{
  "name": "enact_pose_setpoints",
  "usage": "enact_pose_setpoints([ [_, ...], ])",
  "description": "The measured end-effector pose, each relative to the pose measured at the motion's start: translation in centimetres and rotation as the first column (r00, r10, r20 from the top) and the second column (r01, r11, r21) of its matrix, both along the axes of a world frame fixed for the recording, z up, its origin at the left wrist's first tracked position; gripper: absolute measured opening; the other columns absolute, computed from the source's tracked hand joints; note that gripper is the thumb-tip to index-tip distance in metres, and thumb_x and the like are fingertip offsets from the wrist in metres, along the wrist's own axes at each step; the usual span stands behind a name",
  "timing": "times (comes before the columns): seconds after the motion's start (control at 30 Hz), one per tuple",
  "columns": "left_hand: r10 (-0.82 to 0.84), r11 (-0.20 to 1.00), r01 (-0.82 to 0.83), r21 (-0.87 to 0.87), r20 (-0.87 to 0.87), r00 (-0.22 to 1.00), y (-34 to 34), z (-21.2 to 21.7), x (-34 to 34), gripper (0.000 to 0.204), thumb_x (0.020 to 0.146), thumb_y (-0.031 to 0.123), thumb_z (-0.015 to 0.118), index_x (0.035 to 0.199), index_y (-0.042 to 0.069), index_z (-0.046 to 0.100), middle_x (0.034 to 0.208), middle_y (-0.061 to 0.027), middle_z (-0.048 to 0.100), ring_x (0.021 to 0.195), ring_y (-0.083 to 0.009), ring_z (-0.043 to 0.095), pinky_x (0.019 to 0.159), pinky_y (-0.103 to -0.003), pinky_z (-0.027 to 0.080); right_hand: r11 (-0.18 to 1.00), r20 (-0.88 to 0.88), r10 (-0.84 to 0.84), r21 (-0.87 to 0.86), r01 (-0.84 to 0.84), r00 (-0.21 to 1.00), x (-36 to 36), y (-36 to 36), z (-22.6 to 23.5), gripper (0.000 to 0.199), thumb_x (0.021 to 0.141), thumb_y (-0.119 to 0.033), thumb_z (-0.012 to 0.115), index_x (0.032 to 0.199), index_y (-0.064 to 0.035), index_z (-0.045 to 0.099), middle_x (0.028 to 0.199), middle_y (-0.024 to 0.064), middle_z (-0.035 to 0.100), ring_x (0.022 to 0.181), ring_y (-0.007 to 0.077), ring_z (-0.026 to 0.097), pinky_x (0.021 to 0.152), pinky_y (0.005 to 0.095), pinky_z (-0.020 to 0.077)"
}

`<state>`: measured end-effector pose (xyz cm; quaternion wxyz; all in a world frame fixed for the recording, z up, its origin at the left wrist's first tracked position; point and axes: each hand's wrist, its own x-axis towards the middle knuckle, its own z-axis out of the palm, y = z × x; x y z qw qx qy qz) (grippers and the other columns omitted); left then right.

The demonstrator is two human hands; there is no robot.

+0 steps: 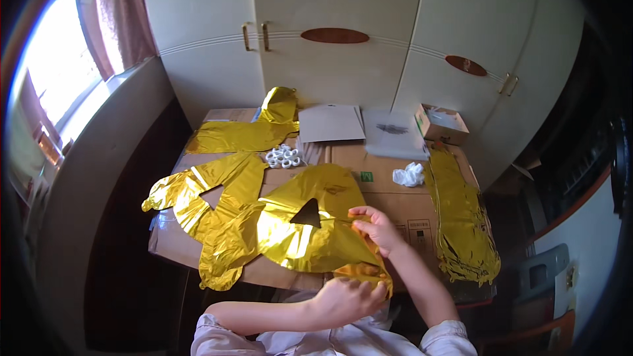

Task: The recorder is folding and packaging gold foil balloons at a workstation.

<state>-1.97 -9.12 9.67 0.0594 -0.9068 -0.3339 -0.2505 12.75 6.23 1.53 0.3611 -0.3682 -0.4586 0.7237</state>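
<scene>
A flat gold foil balloon [330, 191] with a triangular hole lies across the middle of the cardboard-covered table, its near right end hanging toward me. My right hand [376, 227] pinches the balloon's right edge between thumb and fingers. Closer to my body, my left hand [349, 300] is closed on the folded near end of the same foil; its fingertips are partly hidden. Left of this balloon, and touching or overlapping it, lies another gold foil balloon [227, 191], also with an opening in it.
More gold foil balloons lie at the back left [231, 137] and along the right edge [458, 217]. Small white rolls [283, 156] are piled behind the middle. Grey card sheets [330, 123], clear plastic bags [394, 133], an open box [442, 123] and a crumpled white wad [409, 175] sit around them.
</scene>
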Motion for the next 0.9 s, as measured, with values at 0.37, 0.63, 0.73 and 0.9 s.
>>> enact_pose_setpoints([
  [0.37, 0.167, 0.912, -0.265, -0.311, -0.308, 0.937, 13.1, -5.5, -9.9, 0.073, 0.087, 0.057, 0.057, 0.146, 0.019, 0.038, 0.153, -0.015, 0.031, 0.143, -0.0387, 0.024, 0.112, -0.058, 0.021, 0.977, 0.452, 0.0, 0.191, -0.097, 0.892, 10.2, 3.3, -1.2, 0.034, 0.087, -0.003, 0.063, 0.121, -0.0002, 0.058, 0.117, 0.007, 0.061, 0.103, 0.0147, 0.06, 0.089, 0.0275, 0.0483],
  [0.63, 0.214, 0.863, -0.338, -0.377, -0.334, 0.918, 9.7, -8.3, -9.4, 0.079, 0.085, 0.065, 0.054, 0.148, 0.021, 0.035, 0.155, -0.0174, 0.026, 0.142, -0.0451, 0.019, 0.108, -0.069, 0.016, 0.633, 0.648, -0.625, 0.747, -0.203, 0.436, 12.7, 6.0, 0.3, 0.035, 0.084, -0.016, 0.068, 0.118, -0.009, 0.063, 0.115, 0.0114, 0.06, 0.108, 0.0316, 0.058, 0.092, 0.0409, 0.0487],
  [0.73, 0.24, 0.838, -0.371, -0.4, -0.34, 0.909, 9.2, -8.2, -9.8, 0.079, 0.085, 0.065, 0.054, 0.148, 0.02, 0.036, 0.155, -0.0191, 0.024, 0.142, -0.0463, 0.018, 0.108, -0.069, 0.015, 0.392, 0.46, -0.827, 0.884, -0.256, 0.322, 11.9, 8.9, -1.2, 0.033, 0.082, -0.017, 0.069, 0.113, -0.0077, 0.064, 0.113, 0.0109, 0.06, 0.108, 0.0312, 0.057, 0.091, 0.0404, 0.0491],
  [0.9, 0.26, 0.824, -0.357, -0.441, -0.267, 0.928, 9.3, -7.8, -9.9, 0.076, 0.085, 0.062, 0.055, 0.146, 0.019, 0.039, 0.154, -0.0198, 0.025, 0.143, -0.0456, 0.017, 0.109, -0.068, 0.013, 0.509, 0.564, -0.797, 0.819, -0.263, 0.215, 12.7, 13.5, -3.9, 0.017, 0.083, -0.012, 0.065, 0.098, -0.0055, 0.067, 0.101, 0.013, 0.065, 0.098, 0.0313, 0.06, 0.082, 0.0417, 0.0512],
])
